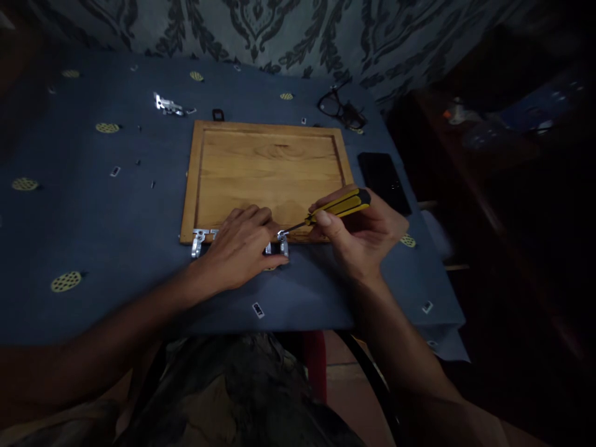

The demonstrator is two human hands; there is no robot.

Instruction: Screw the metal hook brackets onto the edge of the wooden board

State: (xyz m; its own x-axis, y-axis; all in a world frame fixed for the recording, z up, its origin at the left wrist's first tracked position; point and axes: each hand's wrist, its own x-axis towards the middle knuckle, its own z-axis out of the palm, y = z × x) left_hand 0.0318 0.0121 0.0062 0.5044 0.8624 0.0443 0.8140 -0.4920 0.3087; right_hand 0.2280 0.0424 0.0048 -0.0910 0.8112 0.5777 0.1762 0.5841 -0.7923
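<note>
A framed wooden panel [270, 177] lies flat on the blue patterned cloth. My right hand [361, 233] grips a yellow and black screwdriver [342, 205], its tip down at a metal hinge [284, 243] on the panel's near edge. My left hand [244, 245] rests over that edge, fingers bent on the wood and thumb beside the hinge. Whether its fingers pinch part of the hinge is hidden. Left of it, another metal hinge [197, 242] sits at the panel's near left corner.
On the cloth [139, 211], a loose metal hinge [168, 105] and several small screws lie left of and beyond the panel. A small dark square piece [218, 115] is behind it. Glasses [342, 108] and a black phone [382, 180] lie to the right.
</note>
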